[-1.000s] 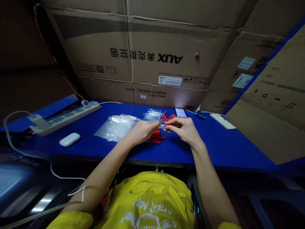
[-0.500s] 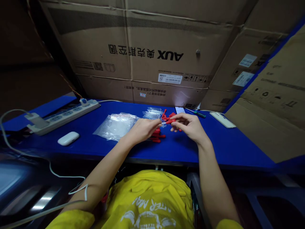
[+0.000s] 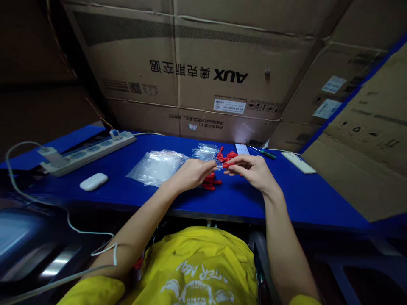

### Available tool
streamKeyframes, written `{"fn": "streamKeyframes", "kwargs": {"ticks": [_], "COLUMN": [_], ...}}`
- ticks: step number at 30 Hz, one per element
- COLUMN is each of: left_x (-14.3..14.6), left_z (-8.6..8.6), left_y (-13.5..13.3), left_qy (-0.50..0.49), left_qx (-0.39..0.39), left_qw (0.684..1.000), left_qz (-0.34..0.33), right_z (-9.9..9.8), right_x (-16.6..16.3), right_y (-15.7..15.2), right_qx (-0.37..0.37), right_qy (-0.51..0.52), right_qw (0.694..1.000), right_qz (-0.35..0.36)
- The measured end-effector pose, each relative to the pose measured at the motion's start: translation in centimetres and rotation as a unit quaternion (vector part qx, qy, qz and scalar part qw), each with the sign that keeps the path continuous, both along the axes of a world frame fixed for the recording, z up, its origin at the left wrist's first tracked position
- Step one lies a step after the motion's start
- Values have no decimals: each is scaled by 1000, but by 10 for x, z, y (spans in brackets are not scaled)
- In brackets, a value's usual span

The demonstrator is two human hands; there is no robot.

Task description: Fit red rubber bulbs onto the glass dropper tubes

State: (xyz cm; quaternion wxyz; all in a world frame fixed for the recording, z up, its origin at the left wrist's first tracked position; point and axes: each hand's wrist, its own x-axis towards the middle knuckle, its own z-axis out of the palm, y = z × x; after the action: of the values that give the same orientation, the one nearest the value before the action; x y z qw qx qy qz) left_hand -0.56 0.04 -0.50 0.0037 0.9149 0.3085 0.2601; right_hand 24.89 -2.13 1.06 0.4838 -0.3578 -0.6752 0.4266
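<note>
My left hand [image 3: 194,173] and my right hand [image 3: 250,169] meet over the middle of the blue table [image 3: 286,190], fingertips almost touching. The left hand pinches a small clear piece I cannot name. The right hand pinches a small red plastic piece [image 3: 229,164]. Under and behind the hands lies a heap of red plastic pieces [image 3: 212,182], with more of the red pieces [image 3: 226,155] further back. A row of small clear tubes [image 3: 203,152] lies just behind my left hand.
A pile of clear plastic bags [image 3: 155,166] lies left of the hands. Further left are a white earbud case [image 3: 93,181] and a power strip [image 3: 85,152]. A screwdriver [image 3: 266,154] and a white phone [image 3: 298,162] lie back right. Cardboard boxes [image 3: 206,72] wall the back and right.
The right hand has picked up a red piece and brought it to the left hand's fingertips. Both hands stay over the same spot.
</note>
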Motion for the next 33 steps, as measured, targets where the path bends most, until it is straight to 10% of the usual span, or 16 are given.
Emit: {"fn": "streamKeyframes", "kwargs": {"ticks": [33], "left_x": [-1], "left_z": [1], "left_y": [0], "left_qy": [-57], "left_qx": [-41], "left_qw": [996], "left_qz": [-50], "right_z": [-2], "right_x": [-12], "right_y": [0], "right_qx": [-4], "right_qy": [26], "right_qw": [1000], "right_qz": [-5]}}
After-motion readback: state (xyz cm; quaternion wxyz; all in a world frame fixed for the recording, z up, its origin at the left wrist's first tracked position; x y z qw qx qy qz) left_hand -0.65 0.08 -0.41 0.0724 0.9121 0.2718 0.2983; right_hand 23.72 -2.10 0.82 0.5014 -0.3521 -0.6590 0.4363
